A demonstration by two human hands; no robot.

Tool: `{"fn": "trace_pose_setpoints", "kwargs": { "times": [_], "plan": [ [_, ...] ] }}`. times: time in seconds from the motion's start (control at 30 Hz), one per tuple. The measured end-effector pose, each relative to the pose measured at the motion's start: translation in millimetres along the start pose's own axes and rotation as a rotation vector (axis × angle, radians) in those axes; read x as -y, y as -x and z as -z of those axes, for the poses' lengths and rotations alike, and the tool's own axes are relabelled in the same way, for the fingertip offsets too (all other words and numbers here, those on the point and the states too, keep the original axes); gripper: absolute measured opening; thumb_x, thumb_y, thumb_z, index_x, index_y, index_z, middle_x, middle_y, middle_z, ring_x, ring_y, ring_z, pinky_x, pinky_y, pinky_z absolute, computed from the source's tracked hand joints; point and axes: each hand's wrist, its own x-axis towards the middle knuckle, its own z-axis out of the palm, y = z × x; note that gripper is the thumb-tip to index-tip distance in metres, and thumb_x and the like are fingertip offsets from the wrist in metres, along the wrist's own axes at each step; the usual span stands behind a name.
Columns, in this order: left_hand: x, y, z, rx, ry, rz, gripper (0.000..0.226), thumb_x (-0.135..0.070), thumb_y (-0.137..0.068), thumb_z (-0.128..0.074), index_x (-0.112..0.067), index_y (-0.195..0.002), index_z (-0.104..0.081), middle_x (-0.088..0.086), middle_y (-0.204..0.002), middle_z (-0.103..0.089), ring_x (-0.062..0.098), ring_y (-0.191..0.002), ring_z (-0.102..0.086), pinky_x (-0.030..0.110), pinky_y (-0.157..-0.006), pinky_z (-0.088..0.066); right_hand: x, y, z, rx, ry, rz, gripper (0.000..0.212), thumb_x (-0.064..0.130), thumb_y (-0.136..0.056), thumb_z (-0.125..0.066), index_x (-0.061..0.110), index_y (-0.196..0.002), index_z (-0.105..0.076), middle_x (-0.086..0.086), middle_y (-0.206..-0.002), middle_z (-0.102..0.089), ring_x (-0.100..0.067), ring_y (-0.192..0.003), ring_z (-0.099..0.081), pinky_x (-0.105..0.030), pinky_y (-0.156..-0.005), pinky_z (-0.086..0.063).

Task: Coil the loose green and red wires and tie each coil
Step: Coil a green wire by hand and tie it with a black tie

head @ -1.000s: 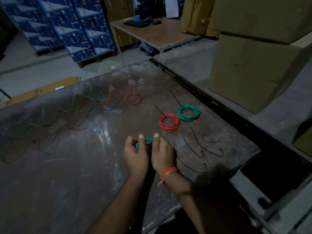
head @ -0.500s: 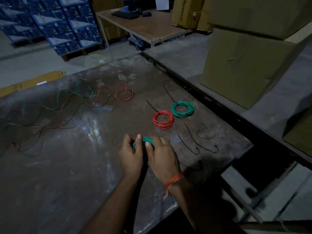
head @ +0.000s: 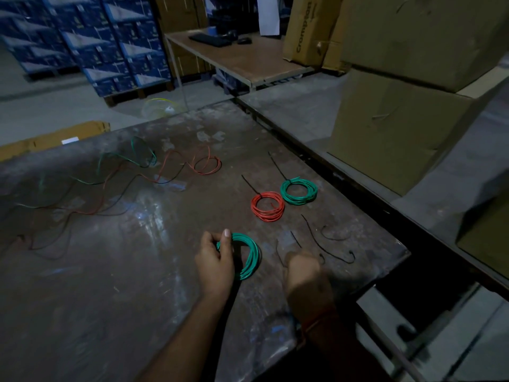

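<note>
Your left hand pinches a coil of green plastic-coated wire resting on the worn brown tabletop. Your blurred right hand reaches thin black ties; its grip is unclear.

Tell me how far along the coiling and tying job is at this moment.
Done: a red coil and a green coil lie tied on the table. In hand: the left hand grips a third green coil, not yet tied, while the right hand, blurred, is at the loose black ties. Left: tying this coil, then the loose red and green wires spread at the far left.
</note>
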Motion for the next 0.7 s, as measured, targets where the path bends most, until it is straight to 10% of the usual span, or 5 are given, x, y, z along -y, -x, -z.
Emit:
{"fn": "trace_pose_setpoints", "kwargs": {
  "times": [0.17,0.27,0.43,0.7],
  "plan": [
    [-4,2,0,0.000,0.013,0.031,0.028,-0.036,-0.098,-0.061,-0.022,-0.076,-0.052,0.006,-0.059,-0.065,0.024,-0.055,-0.063,0.043,-0.054,-0.051,6,-6,3,-0.111,-0.033,0.082,0.020,0.020,-0.102,-0.045,0.017,-0.121,-0.051,-0.001,-0.112,-0.054,-0.022,-0.111,-0.059,-0.032,-0.089,-0.046],
    [-5,3,-1,-0.003,0.038,0.058,0.028,-0.037,-0.098,-0.062,-0.021,-0.076,-0.053,0.006,-0.058,-0.064,0.025,-0.054,-0.062,0.044,-0.052,-0.050,3,2,5,-0.390,-0.681,0.168,0.010,0.027,-0.098,-0.050,0.025,-0.107,-0.055,0.010,-0.086,-0.059,-0.017,-0.078,-0.065,-0.034,-0.067,-0.051],
    [-1,2,-1,-0.010,0.034,0.062,0.032,-0.057,-0.089,-0.057,-0.027,-0.078,-0.053,0.007,-0.058,-0.063,0.027,-0.054,-0.062,0.052,-0.051,-0.051,26,20,50,-0.242,-1.378,0.246,0.023,0.005,-0.099,-0.059,0.011,-0.121,-0.059,-0.001,-0.084,-0.067,-0.013,-0.073,-0.066,-0.021,-0.064,-0.052],
    [-2,0,-3,-0.031,0.013,0.064,0.029,-0.034,-0.098,-0.062,-0.019,-0.076,-0.052,0.001,-0.055,-0.059,0.004,-0.047,-0.051,0.037,-0.051,-0.046,28,3,2,-0.070,-1.288,0.142,0.012,0.001,-0.097,-0.058,0.012,-0.094,-0.061,-0.004,-0.070,-0.068,-0.009,-0.064,-0.065,-0.025,-0.062,-0.049]
  ]
}}
